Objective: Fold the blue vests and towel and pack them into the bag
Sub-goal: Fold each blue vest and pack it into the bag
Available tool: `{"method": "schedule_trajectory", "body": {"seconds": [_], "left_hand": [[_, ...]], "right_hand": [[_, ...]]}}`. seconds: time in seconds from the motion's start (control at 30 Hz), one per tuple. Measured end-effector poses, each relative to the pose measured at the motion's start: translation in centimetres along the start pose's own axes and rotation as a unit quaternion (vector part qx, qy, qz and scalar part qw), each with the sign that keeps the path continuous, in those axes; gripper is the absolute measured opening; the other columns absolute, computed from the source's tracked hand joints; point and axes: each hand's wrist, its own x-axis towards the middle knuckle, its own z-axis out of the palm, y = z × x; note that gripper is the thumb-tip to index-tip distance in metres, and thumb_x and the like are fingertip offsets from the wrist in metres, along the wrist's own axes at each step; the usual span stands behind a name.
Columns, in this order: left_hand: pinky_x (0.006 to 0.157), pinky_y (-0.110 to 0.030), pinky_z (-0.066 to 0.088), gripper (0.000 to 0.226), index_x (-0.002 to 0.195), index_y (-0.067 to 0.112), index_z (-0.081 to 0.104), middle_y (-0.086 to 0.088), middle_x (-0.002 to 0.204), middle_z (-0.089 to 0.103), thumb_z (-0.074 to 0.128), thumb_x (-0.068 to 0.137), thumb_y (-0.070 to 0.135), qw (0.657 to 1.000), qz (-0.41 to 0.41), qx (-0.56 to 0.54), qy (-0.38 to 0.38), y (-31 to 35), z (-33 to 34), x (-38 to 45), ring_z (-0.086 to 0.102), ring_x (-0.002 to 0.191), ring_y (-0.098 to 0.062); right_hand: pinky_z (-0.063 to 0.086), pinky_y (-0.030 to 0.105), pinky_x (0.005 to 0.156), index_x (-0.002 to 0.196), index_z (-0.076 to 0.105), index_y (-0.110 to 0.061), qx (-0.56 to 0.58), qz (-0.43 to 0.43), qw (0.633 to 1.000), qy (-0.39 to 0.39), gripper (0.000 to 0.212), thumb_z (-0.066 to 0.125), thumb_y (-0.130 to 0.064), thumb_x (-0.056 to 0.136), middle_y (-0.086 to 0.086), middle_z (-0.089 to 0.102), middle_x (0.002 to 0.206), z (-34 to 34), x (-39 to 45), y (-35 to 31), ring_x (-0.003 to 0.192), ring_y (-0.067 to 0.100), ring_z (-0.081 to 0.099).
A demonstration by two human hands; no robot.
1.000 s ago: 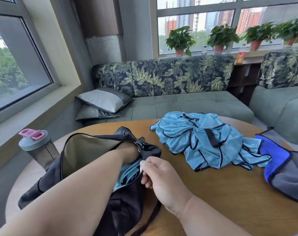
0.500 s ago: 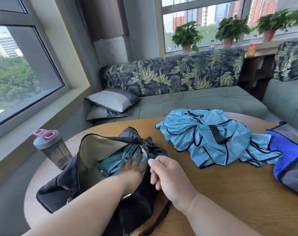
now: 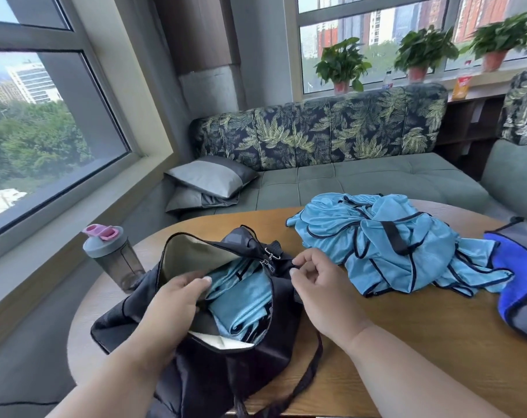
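Head view: black bag [image 3: 214,366] lies on the round wooden table [image 3: 406,342], zip mouth open toward the camera, pale lining visible inside the far flap. A folded blue vest [image 3: 241,300] sits inside the opening, partly covered by the left wrist.

Left hand [image 3: 173,303] is at the bag's mouth, fingers curled over the near-left edge of the opening, fingertips just beside the vest. Grip looks closed on the bag's rim, thumb side hidden. Right hand [image 3: 319,285] is at the right end of the opening, thumb and forefinger pinching the black fabric next to the zip pulls [image 3: 269,257]; the remaining fingers are loosely curled. So both grips are on the bag, neither on a vest.

Pile of unfolded blue vests [image 3: 385,245] with dark piping lies crumpled on the far-right part of the table, just beside the right hand but not touching it. Blue-and-grey towel [image 3: 515,285] sits at the table's right edge, touching the pile's right fringe, partly cut off by the frame.

Bag strap [image 3: 304,378] trails toward the near edge of the table.

Shaker bottle [image 3: 113,254] with pink flip lid stands upright at the left edge of the table, just behind the bag. Behind: green sofa [image 3: 361,185] with leaf-print back, two grey cushions [image 3: 208,179], potted plants [image 3: 343,64] on the windowsill.
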Motion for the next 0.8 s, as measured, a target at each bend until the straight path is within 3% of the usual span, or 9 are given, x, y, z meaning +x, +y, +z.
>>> {"method": "schedule_trajectory", "body": {"seconds": [0.13, 0.23, 0.33, 0.4, 0.47, 0.53, 0.63, 0.7, 0.8], "left_hand": [[0.099, -0.035, 0.047, 0.020, 0.116, 0.020, 0.071, 0.001, 0.116, 0.076, 0.061, 0.102, 0.031, 0.992, -0.063, -0.111, -0.007, 0.6, -1.6, -2.1, 0.068, 0.113, -0.018], [0.104, -0.033, 0.049, 0.037, 0.124, 0.025, 0.069, 0.009, 0.118, 0.075, 0.070, 0.091, 0.041, 0.999, -0.028, -0.004, -0.030, -0.2, -2.4, -2.6, 0.068, 0.112, -0.009], [0.112, -0.036, 0.048, 0.064, 0.126, 0.031, 0.069, 0.015, 0.115, 0.075, 0.070, 0.068, 0.057, 0.991, -0.022, 0.106, -0.078, -0.1, -2.8, -3.2, 0.068, 0.112, -0.004], [0.111, -0.036, 0.048, 0.073, 0.128, 0.033, 0.067, 0.017, 0.112, 0.076, 0.067, 0.064, 0.068, 0.981, -0.013, 0.152, -0.120, -0.4, -2.9, -3.4, 0.068, 0.110, -0.003], [0.107, -0.034, 0.049, 0.074, 0.130, 0.040, 0.065, 0.022, 0.109, 0.076, 0.065, 0.066, 0.077, 0.965, 0.006, 0.217, -0.149, -0.8, -2.9, -3.5, 0.068, 0.108, 0.001], [0.102, -0.027, 0.052, 0.067, 0.124, 0.048, 0.066, 0.027, 0.103, 0.074, 0.067, 0.064, 0.078, 0.943, 0.032, 0.288, -0.166, -0.6, -3.2, -3.8, 0.067, 0.103, 0.005], [0.088, -0.014, 0.051, 0.061, 0.117, 0.048, 0.070, 0.032, 0.092, 0.072, 0.079, 0.060, 0.070, 0.890, 0.088, 0.392, -0.214, 0.2, -3.9, -3.9, 0.065, 0.087, 0.013], [0.084, -0.013, 0.051, 0.060, 0.116, 0.050, 0.070, 0.031, 0.093, 0.071, 0.084, 0.060, 0.064, 0.840, 0.126, 0.471, -0.236, 0.6, -4.6, -3.5, 0.064, 0.085, 0.012], [0.087, -0.018, 0.052, 0.055, 0.114, 0.052, 0.070, 0.029, 0.097, 0.071, 0.084, 0.060, 0.056, 0.780, 0.171, 0.564, -0.212, 0.2, -5.9, -1.6, 0.063, 0.091, 0.007]], "right_hand": [[0.049, 0.030, 0.093, 0.128, 0.052, -0.048, -0.183, -0.100, 0.975, -0.077, 0.037, 0.064, -0.045, 0.093, -0.018, 0.055, 0.109, 2.4, 3.3, -1.6, 0.100, 0.005, 0.055], [0.041, 0.036, 0.109, 0.149, 0.041, -0.044, -0.303, -0.186, 0.930, -0.098, 0.064, 0.065, -0.052, 0.090, -0.010, 0.048, 0.128, 4.9, 6.1, -3.6, 0.123, 0.016, 0.047], [0.037, 0.041, 0.109, 0.156, 0.035, -0.041, -0.407, -0.227, 0.873, -0.143, 0.075, 0.062, -0.065, 0.090, -0.004, 0.047, 0.138, 7.6, 9.2, -5.8, 0.129, 0.022, 0.043], [0.039, 0.044, 0.103, 0.148, 0.048, -0.037, -0.467, -0.232, 0.832, -0.188, 0.060, 0.056, -0.065, 0.096, 0.000, 0.055, 0.135, 9.2, 10.9, -6.6, 0.126, 0.025, 0.047], [0.044, 0.041, 0.088, 0.123, 0.064, -0.032, -0.488, -0.214, 0.817, -0.219, 0.040, 0.047, -0.061, 0.103, 0.002, 0.066, 0.117, 10.1, 12.3, -7.0, 0.113, 0.029, 0.058], [0.049, 0.040, 0.078, 0.100, 0.062, -0.030, -0.469, -0.182, 0.833, -0.232, 0.036, 0.042, -0.059, 0.105, 0.001, 0.069, 0.101, 9.8, 13.4, -6.9, 0.097, 0.031, 0.062], [0.053, 0.043, 0.084, 0.097, 0.063, -0.025, -0.456, -0.158, 0.848, -0.219, 0.034, 0.045, -0.053, 0.106, 0.004, 0.070, 0.102, 7.8, 14.4, -7.1, 0.097, 0.032, 0.064], [0.049, 0.040, 0.080, 0.096, 0.063, -0.024, -0.455, -0.147, 0.856, -0.198, 0.032, 0.049, -0.051, 0.105, 0.005, 0.069, 0.101, 5.8, 14.8, -7.5, 0.099, 0.031, 0.063], [0.037, 0.036, 0.071, 0.076, 0.051, -0.022, -0.452, -0.123, 0.867, -0.170, 0.033, 0.051, -0.038, 0.105, -0.001, 0.056, 0.080, 2.8, 15.0, -7.9, 0.091, 0.033, 0.058]]}}
